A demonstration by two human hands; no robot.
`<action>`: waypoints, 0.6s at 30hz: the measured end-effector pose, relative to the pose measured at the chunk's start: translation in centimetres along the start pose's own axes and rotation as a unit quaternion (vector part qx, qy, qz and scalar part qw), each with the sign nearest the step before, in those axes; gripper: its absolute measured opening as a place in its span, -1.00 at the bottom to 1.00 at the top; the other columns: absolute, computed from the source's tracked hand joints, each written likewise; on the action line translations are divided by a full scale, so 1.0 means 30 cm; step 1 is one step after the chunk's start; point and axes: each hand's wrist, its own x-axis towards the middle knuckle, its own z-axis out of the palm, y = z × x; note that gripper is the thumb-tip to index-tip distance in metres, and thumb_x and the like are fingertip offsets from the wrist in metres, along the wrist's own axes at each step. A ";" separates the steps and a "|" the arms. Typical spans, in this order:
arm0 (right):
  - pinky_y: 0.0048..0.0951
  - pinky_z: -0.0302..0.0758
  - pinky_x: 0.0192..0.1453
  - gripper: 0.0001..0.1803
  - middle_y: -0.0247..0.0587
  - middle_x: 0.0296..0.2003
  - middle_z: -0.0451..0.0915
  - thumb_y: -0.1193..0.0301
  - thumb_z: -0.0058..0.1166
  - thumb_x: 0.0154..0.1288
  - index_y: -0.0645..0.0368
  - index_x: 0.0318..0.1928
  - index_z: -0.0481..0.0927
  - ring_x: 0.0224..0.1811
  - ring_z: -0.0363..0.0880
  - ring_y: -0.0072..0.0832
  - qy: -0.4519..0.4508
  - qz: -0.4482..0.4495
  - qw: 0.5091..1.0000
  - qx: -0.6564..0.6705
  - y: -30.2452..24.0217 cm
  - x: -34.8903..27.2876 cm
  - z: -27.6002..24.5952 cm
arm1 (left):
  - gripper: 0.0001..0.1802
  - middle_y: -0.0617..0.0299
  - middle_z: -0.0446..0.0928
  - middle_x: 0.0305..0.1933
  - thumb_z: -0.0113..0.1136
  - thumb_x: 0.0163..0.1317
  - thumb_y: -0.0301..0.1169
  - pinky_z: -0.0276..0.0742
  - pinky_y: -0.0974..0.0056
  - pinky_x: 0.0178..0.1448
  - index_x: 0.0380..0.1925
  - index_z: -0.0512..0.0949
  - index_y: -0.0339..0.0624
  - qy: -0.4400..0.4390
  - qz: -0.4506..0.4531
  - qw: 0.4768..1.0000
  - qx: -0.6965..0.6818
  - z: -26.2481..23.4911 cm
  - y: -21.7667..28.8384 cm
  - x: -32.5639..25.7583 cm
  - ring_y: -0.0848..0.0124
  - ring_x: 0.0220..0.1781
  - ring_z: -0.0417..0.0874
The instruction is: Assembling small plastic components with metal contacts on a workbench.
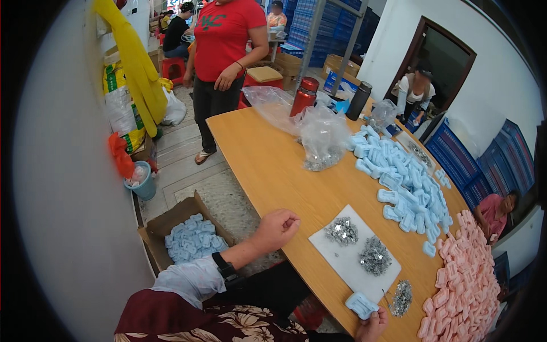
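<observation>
My right hand (373, 326) grips a light-blue plastic piece (361, 306) with rounded ends and a recessed middle, at the table's near edge. My left hand (278, 229) hovers by the table's left edge with its fingers curled closed; whatever may be inside them is hidden. Between and beyond the hands lies a white board (354, 268) bearing two piles of small shiny metal parts, one pile (342, 231) farther off and a greyer pile (375, 256) nearer. Another small metal pile (401, 297) rests on the wood beside my right hand, with a thin stick-like tool next to it.
A heap of light-blue pieces (407, 182) and a heap of pink ones (464, 279) cover the table's right side. Plastic bags (325, 137), a red flask (305, 96) and a black bottle (359, 101) stand farther back. A cardboard box (154, 233) of blue pieces sits left. People are nearby.
</observation>
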 end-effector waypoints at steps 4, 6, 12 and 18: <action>-0.70 0.24 -0.49 -0.86 -0.32 -0.39 0.57 0.45 0.07 0.34 0.24 -0.15 0.56 -0.54 0.35 -0.71 0.020 -0.004 1.000 -0.005 -0.007 -0.010 0.011 | -0.91 0.26 0.50 -0.58 0.24 0.21 -0.44 0.44 0.37 -0.43 -0.34 0.61 -0.24 0.031 0.029 0.997 0.064 0.040 0.003 -0.008 0.49 -0.56 0.50; -0.67 0.30 -0.46 -0.82 -0.31 -0.38 0.56 0.41 0.10 0.33 0.26 -0.14 0.56 -0.52 0.37 -0.68 0.014 0.000 1.000 -0.003 -0.012 -0.024 -0.011 | -0.87 0.30 0.47 -0.62 0.26 0.19 -0.41 0.43 0.35 -0.45 -0.28 0.64 -0.20 0.044 0.016 0.995 0.084 0.072 0.008 -0.011 0.51 -0.59 0.48; -0.69 0.31 -0.47 -0.83 -0.35 -0.43 0.54 0.45 0.13 0.30 0.25 -0.15 0.52 -0.52 0.38 -0.71 0.003 -0.012 0.999 0.039 -0.020 0.004 0.026 | -0.65 0.10 0.63 -0.42 0.19 0.23 -0.25 0.57 0.17 -0.24 -0.02 0.61 -0.14 -0.068 -0.081 0.994 0.017 0.162 0.109 0.331 0.18 -0.39 0.66; -0.69 0.32 -0.45 -0.82 -0.36 -0.40 0.55 0.46 0.16 0.30 0.26 -0.14 0.53 -0.52 0.37 -0.73 -0.016 -0.009 0.999 0.051 -0.028 0.001 0.038 | -0.56 0.00 0.61 0.04 0.21 0.14 -0.16 0.54 0.05 0.18 -0.02 0.64 -0.16 -0.327 0.104 0.883 0.321 0.671 0.113 0.805 0.04 0.12 0.60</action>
